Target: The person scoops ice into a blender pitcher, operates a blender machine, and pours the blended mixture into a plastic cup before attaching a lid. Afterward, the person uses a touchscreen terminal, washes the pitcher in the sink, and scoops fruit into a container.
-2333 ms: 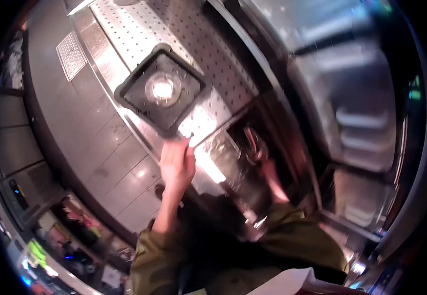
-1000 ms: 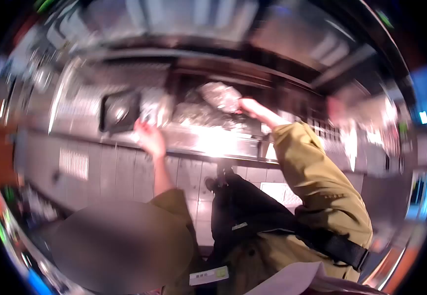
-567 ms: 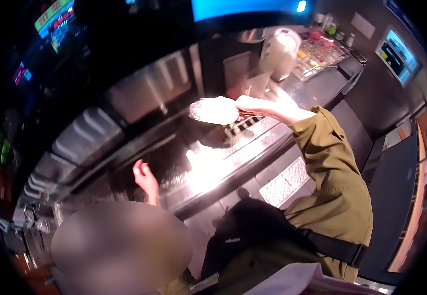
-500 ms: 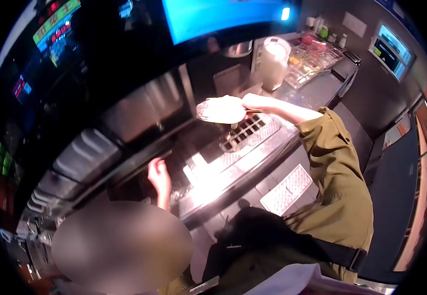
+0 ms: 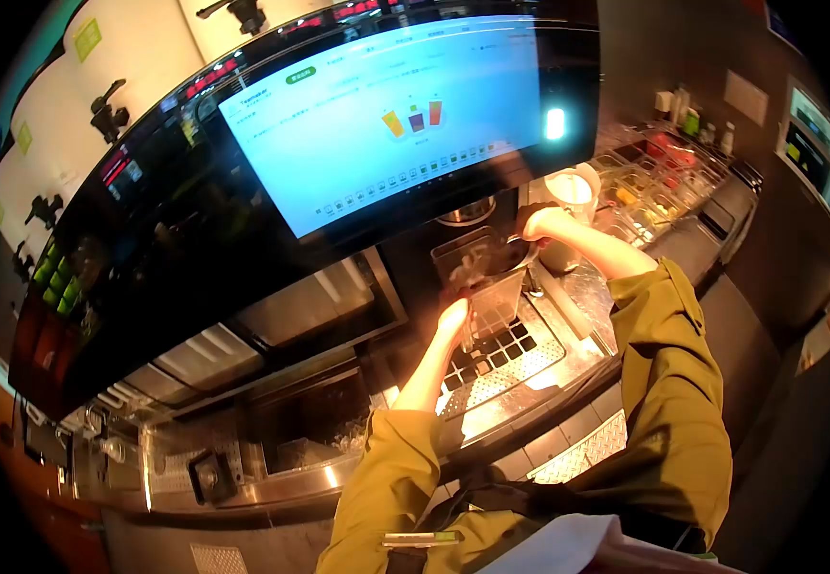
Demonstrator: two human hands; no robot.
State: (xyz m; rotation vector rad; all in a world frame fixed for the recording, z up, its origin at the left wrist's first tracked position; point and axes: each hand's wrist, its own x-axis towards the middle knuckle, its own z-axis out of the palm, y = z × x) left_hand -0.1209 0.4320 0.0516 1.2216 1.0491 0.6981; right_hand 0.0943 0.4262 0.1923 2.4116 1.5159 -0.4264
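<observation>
My right hand is closed around the handle of a metal scoop, partly hidden and tipped over the counter. Below and to its left, my left hand is closed on the side of a clear plastic container. Pale pieces that look like ice show by the container's mouth, blurred by motion. Both hands are close together above a drain grate with square holes.
A large lit screen overhangs the counter. Right of my hands stand a white tub and a rack of topping trays. An open ice bin lies to the left, with a small dark square holder beside it.
My right hand has brought the scoop right and tipped it; its bright heap no longer shows. My left hand, free before, has moved right and up and now grips the clear container. The view has shifted.
</observation>
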